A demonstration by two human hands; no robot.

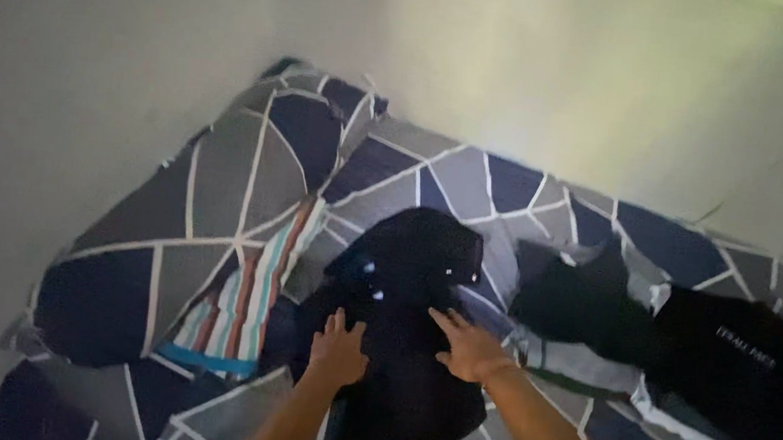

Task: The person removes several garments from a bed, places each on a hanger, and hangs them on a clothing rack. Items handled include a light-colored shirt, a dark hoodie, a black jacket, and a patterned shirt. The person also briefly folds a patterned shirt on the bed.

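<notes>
**Both hands flat on a dark garment on the bed**

At the left of the frame lies a pillow [214, 229] in the same grey and navy geometric cover as the bed [475, 180]. Just right of it sits a striped folded cloth [238, 316]. At lower centre the left hand [337, 351] rests open, fingers spread, on a black garment [414, 282]. The right hand [470, 347] lies beside it, also open, palm down on the same garment. Further right sit a dark crumpled cloth [579, 300] and a black bag-like bundle [737, 377] near the right edge.
</notes>
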